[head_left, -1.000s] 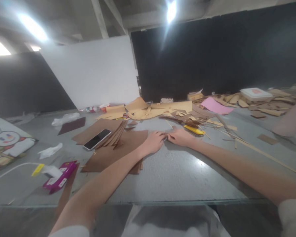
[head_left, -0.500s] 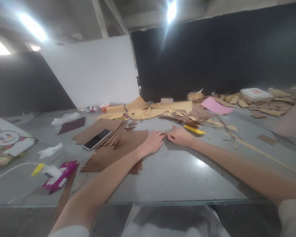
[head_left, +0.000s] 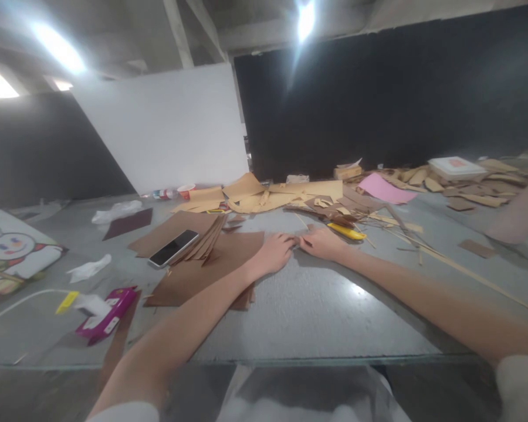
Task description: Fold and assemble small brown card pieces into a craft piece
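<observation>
left hand (head_left: pixel 276 253): bent, grip unclear | right hand (head_left: pixel 322 243): bent, grip unclear | small brown piece (head_left: pixel 307 241): at right fingertips, near surface (head_left: pixel 308 316) | brown sheets (head_left: pixel 202 278): by left forearm | yellow cutter (head_left: pixel 347 231): near right hand

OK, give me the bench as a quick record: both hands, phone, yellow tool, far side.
left hand: fingertips meeting the right hand's; anything pinched there is too small to tell
right hand: palm down, near the yellow tool
phone: lying on brown sheets, screen dark
yellow tool: beside scraps, just beyond the right hand
far side: pink sheet, white box
</observation>
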Motion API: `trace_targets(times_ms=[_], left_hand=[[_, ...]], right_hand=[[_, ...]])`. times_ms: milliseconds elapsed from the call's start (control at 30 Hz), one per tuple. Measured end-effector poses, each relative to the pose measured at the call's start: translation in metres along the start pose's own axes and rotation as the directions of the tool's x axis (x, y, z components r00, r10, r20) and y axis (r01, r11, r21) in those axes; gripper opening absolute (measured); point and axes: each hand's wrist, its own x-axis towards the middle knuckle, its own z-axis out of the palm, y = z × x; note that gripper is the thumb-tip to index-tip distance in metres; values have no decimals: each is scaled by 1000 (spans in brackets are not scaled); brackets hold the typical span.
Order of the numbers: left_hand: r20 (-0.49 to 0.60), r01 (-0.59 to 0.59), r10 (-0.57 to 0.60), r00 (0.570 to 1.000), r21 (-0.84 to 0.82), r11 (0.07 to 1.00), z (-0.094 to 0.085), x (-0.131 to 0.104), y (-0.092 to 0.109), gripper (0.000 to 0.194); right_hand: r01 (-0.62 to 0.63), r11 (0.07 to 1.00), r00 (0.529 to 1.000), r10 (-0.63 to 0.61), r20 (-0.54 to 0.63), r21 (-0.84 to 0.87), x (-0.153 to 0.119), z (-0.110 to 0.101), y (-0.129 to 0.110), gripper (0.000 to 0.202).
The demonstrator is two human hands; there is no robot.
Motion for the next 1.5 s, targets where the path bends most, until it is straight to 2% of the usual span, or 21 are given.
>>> trace_targets(times_ms=[333, 600, 667, 867, 933, 1100, 1333, 1500], left_hand=[[-8, 3, -3, 1000, 9, 1000, 0, -1, 0, 46], [10, 8, -8, 1000, 12, 1000, -1, 0, 0, 46], [4, 5, -5, 1000, 9, 1000, -1, 0, 0, 47], [-3, 9, -9, 1000, 14, 1000, -1, 0, 1, 42], [-4, 5, -5, 1000, 6, 1000, 0, 0, 1, 44], [3, 1, -1, 1000, -1, 1000, 0, 0, 0, 48], [-10, 0, 0, 1000, 4, 1000, 1, 0, 0, 46], [-7, 2, -2, 1000, -3, 1000, -1, 0, 1, 48]], right_hand=[[112, 993, 994, -112, -11, 44, 1, -3, 1, 45], [-51, 998, 999, 51, -10, -33, 0, 0, -1, 52], [-23, 1000, 999, 23, -22, -18, 0, 0, -1, 51], [167, 984, 984, -163, -67, 66, 0, 2, 2, 47], [145, 988, 988, -142, -52, 46, 0, 1, 1, 48], [-24, 999, 1000, 24, -18, -24, 0, -2, -2, 51], [76, 997, 997, -75, -22, 33, 0, -2, 1, 46], [12, 1000, 999, -13, -52, -11, 0, 3, 1, 51]])
